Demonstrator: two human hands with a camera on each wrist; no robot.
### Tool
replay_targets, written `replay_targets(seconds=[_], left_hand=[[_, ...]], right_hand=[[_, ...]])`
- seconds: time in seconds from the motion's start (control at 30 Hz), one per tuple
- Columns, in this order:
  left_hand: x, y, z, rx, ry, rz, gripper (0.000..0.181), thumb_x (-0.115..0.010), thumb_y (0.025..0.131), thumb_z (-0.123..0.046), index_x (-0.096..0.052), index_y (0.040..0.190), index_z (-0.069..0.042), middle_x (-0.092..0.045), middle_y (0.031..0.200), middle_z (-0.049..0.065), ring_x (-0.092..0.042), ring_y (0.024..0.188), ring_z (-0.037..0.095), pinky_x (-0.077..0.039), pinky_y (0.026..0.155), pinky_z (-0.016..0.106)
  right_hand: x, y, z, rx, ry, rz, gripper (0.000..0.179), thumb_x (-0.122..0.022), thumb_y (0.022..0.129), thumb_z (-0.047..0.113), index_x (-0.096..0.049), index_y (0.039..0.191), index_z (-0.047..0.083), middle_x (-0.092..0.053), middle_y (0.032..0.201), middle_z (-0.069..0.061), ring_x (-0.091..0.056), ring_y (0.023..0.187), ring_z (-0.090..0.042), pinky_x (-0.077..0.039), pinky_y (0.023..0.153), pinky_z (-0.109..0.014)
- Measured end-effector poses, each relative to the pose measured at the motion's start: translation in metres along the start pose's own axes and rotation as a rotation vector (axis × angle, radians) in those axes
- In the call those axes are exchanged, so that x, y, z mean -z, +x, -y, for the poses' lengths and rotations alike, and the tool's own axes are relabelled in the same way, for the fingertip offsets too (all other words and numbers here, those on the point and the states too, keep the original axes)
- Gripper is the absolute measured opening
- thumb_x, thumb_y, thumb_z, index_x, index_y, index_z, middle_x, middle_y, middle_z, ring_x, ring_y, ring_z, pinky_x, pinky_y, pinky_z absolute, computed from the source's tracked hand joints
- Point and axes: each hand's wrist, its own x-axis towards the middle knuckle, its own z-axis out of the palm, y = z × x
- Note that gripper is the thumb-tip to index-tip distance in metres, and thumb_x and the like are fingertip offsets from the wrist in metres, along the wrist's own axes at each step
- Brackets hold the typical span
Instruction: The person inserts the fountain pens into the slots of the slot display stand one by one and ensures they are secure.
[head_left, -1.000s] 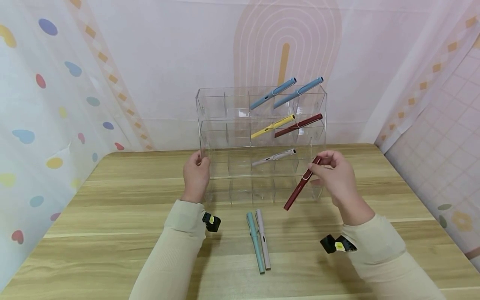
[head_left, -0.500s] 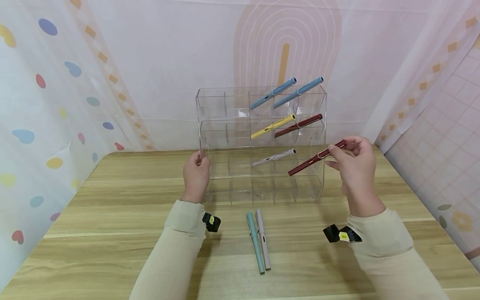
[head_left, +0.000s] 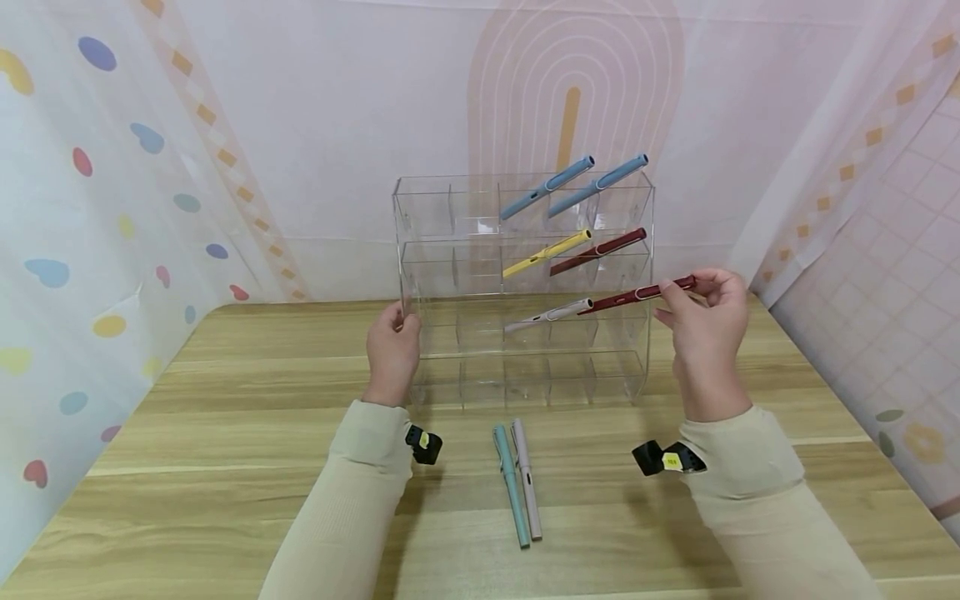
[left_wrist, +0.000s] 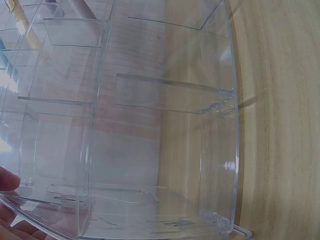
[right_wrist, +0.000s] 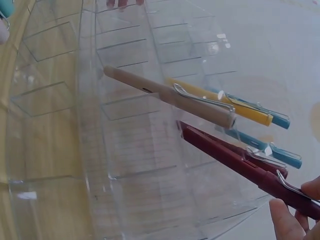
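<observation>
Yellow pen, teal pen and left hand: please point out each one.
Yellow pen point(head_left: 547, 254): head view, near its middle.
Teal pen point(head_left: 513, 492): head view, on its barrel.
Left hand point(head_left: 393, 352): head view, middle of hand.

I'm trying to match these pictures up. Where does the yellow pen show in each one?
Head: just right of centre, the yellow pen leans in the second row from the top.
Left wrist: upper-left corner, seen blurrily through clear plastic.
Right wrist: right of centre, partly behind a pale pen.
Shared landmark: the clear rack, visible in all three views.
</observation>
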Motion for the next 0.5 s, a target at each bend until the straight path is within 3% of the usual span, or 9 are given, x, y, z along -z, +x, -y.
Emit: replay_targets(seconds=[0.5], left_hand=[[-0.001, 0.000, 0.000, 0.007, -0.008, -0.006, 0.032, -0.043, 0.096, -0.015, -0.061, 0.119, -0.003, -0.059, 0.127, 0.015, -0.048, 0.094, 0.022, -0.037, 0.065, 0.028]], right_hand=[[-0.011, -0.003, -0.026, 0.011, -0.067, 0.011, 0.032, -0.064, 0.084, -0.008, -0.043, 0.092, 0.015, -0.046, 0.092, -0.002, -0.059, 0.073, -0.005, -0.052, 0.056, -0.018]])
